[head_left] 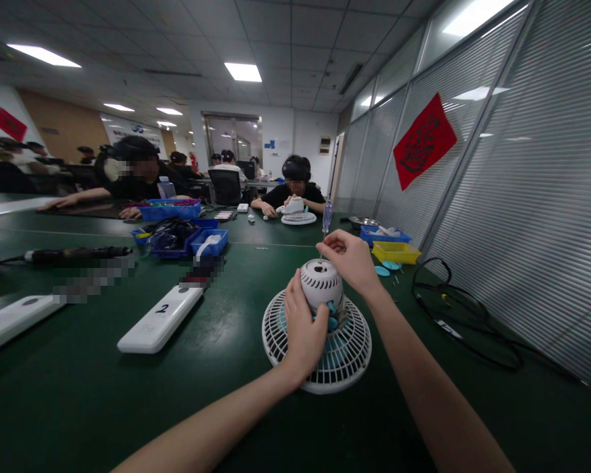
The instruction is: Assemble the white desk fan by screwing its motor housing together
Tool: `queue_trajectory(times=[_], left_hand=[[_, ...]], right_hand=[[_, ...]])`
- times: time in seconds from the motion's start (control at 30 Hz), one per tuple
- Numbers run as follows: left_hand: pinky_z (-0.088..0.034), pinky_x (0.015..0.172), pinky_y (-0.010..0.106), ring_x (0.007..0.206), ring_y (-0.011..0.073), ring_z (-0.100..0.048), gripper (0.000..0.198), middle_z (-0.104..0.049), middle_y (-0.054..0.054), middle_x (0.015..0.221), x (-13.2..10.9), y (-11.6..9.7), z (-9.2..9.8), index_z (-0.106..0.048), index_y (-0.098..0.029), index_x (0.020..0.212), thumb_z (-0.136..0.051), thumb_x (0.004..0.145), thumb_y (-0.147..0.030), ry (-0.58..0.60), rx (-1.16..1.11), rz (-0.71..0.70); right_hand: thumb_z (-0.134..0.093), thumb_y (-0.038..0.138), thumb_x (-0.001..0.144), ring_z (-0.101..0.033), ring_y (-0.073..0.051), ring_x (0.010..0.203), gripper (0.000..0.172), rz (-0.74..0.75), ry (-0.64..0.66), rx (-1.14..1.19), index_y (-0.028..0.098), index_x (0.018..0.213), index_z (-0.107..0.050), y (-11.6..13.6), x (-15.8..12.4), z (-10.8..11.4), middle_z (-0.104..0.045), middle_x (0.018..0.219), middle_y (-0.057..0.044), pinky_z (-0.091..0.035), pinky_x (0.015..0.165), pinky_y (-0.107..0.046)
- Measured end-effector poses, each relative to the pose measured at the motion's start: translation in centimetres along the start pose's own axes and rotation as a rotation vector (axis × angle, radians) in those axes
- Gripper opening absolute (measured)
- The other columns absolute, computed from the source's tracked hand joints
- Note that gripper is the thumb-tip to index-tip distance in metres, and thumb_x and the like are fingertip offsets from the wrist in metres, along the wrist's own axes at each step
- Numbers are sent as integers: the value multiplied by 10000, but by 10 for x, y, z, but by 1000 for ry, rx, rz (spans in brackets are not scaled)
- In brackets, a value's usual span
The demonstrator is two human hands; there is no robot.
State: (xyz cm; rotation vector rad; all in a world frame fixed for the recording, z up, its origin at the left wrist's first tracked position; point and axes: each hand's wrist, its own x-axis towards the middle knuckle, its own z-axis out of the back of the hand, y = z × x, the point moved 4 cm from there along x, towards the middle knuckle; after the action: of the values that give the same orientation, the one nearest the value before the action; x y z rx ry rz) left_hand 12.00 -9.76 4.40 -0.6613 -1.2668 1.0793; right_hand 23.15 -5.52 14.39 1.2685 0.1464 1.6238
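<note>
A white fan [350, 355] lies face down on the green table, its round grille flat and its domed motor housing [321, 277] upward. My left hand [303, 328] is wrapped around the left and near side of the housing. Above the housing, my right hand [349, 257] pinches the lower part of a screwdriver with a clear purple handle [328, 217]. The screwdriver stands nearly upright, its tip at the dark opening on top of the housing. Light blue parts [331, 315] show beside my left thumb.
A white numbered device [162, 318] lies on the table [217, 407] to the left. Blue bins [211, 243] stand behind it. At right are a yellow tray [396, 252], light blue discs [383, 270], screws and a coiled black cable [465, 309]. People sit across the table.
</note>
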Motion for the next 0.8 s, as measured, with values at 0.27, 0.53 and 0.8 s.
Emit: queue_trajectory(times=[0.27, 0.53, 0.8], left_hand=[[-195, 1150, 448, 1364, 249, -299, 664, -333, 129, 1418, 0, 0, 0, -244, -181, 1404, -438, 769, -194, 3, 14, 6], [-188, 1151, 455, 1363, 252, -291, 644, -333, 140, 1418, 0, -2, 0, -262, -164, 1396, -435, 776, -194, 4, 3, 1], [-200, 1148, 452, 1357, 247, -310, 652, -358, 132, 1403, 1, -1, 0, -278, -177, 1390, -445, 760, -182, -22, 12, -11]], right_hand=[[-540, 182, 780, -636, -142, 623, 87, -52, 60, 136, 170, 732, -612, -5, 2, -3, -704, 704, -44, -496, 619, -273], [-513, 179, 779, -647, -141, 660, 113, -57, 66, 114, 161, 792, -624, -9, 2, -2, -706, 737, -45, -499, 653, -273], [-551, 218, 789, -637, -151, 637, 90, -10, 15, 24, 179, 720, -593, -6, 2, 1, -678, 687, -30, -495, 642, -284]])
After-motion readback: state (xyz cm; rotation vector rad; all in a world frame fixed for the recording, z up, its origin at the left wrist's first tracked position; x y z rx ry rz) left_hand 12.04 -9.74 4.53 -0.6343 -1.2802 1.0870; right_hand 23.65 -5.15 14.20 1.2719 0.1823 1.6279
